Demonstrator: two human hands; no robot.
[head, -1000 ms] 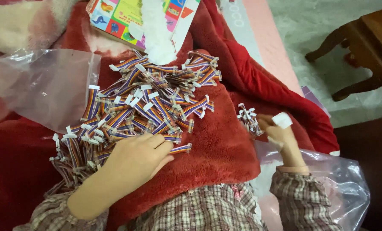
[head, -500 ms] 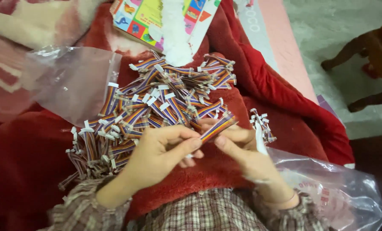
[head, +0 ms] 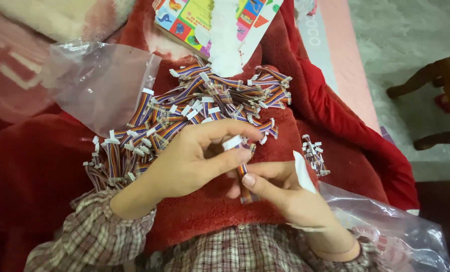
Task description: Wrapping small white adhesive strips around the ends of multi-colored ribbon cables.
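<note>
Ribbon cable (head: 243,177) sat pinched between our left hand (head: 195,163) and right hand (head: 280,194), fingers closed on its white connector (head: 232,142), at 6 o'clock from the cable pile (head: 195,118) on the red blanket (head: 39,161). Step judged: inspecting one piece.

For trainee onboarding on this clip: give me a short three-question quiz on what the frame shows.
1. True or false: both hands hold the same ribbon cable.
2. What does the pile of ribbon cables lie on? A) red fleece blanket B) wooden table C) metal tray
3. What lies under the right hand's wrist?

Key:
1. True: the left hand pinches its white connector, and the right hand grips it lower down.
2. A, the red fleece blanket.
3. A clear plastic bag.
</note>
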